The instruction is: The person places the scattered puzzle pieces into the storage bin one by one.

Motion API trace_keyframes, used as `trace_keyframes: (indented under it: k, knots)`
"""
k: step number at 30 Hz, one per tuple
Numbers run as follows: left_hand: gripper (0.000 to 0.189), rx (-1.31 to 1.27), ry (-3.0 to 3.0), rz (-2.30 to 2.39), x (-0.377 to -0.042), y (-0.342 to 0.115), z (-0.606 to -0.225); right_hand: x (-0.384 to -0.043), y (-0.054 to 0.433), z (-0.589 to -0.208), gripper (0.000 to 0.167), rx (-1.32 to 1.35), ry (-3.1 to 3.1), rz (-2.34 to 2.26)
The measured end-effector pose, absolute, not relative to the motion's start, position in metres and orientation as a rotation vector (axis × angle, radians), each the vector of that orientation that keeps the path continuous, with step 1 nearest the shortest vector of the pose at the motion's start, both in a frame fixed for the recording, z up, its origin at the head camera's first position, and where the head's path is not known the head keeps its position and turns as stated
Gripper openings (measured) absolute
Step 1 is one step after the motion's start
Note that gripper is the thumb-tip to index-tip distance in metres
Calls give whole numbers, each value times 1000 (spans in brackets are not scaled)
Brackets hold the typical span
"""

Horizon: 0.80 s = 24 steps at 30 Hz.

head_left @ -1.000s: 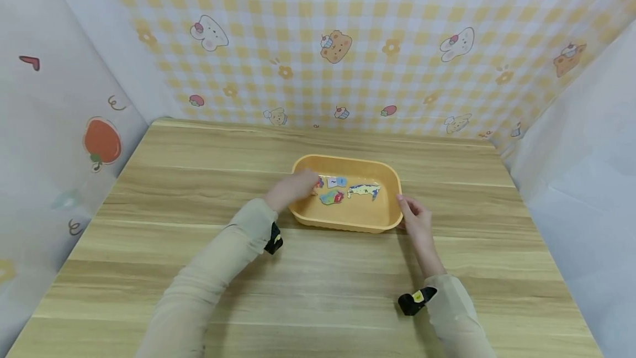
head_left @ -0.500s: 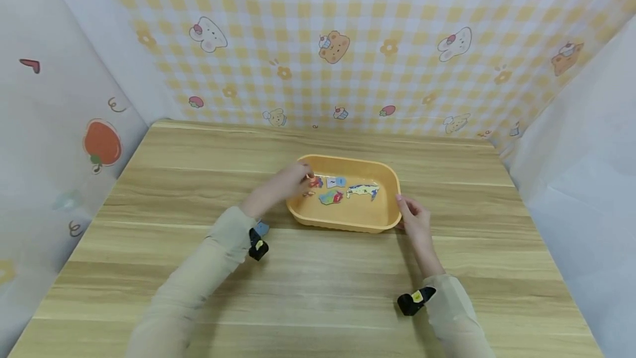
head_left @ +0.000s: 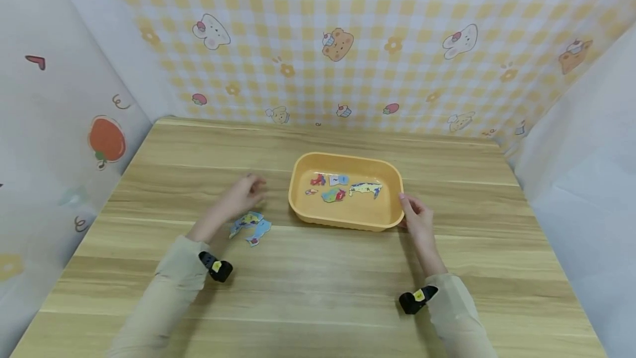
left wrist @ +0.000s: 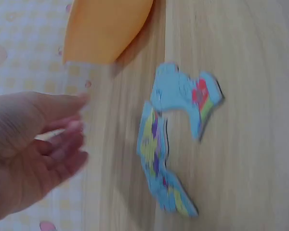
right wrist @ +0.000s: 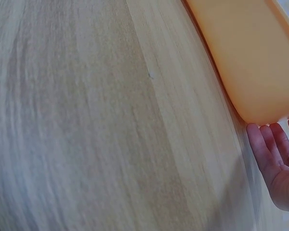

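My left hand [head_left: 243,196] is over the table left of the orange plastic tray [head_left: 343,220], its fingers loosely bent with nothing between them. In the left wrist view the thumb and fingers [left wrist: 70,166] stand apart. Close to this hand lie two light-blue puzzle pieces: a curved one with a red patch [left wrist: 176,91] and a long one with yellow and purple marks [left wrist: 154,149], their ends close together. My right hand [head_left: 418,219] grips the tray's right end, thumb at the rim and fingers against the outer wall. Several colourful puzzle pieces [head_left: 333,195] lie flat inside the tray.
The tray stands on a wood-grain table [head_left: 318,291]. A yellow checked cloth [head_left: 308,82] with cartoon prints hangs along the back edge, with white sheets [head_left: 64,98] at the sides. Each wrist carries a black camera [head_left: 216,267].
My left hand has moved out of the tray to the left, uncovering the pieces at the tray's left end and the two blue pieces on the table. The right hand keeps its hold.
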<state>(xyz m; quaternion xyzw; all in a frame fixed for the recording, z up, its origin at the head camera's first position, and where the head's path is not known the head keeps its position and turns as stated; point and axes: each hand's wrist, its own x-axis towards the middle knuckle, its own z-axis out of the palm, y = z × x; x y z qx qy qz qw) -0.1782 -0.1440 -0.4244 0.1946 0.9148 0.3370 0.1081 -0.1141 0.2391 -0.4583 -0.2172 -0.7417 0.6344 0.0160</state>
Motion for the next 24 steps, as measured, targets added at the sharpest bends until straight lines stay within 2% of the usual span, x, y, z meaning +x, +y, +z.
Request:
trace_keyframes:
  k: [6, 11, 19, 24]
  knots:
    - [29, 521, 2624, 790, -160, -178, -431, -114, 239, -459, 51, -661, -2310, 1958]
    - [32, 446, 2621, 780, -143, -193, -439, -113, 239, -459, 52, -670, -2310, 1959]
    - [19, 361, 2589, 843, -132, -194, -445, -114, 240, -457, 52, -686, -2306, 1955]
    - [17, 348, 2602, 757, -134, -191, -442, -115, 238, -458, 53, -693, -2307, 1960]
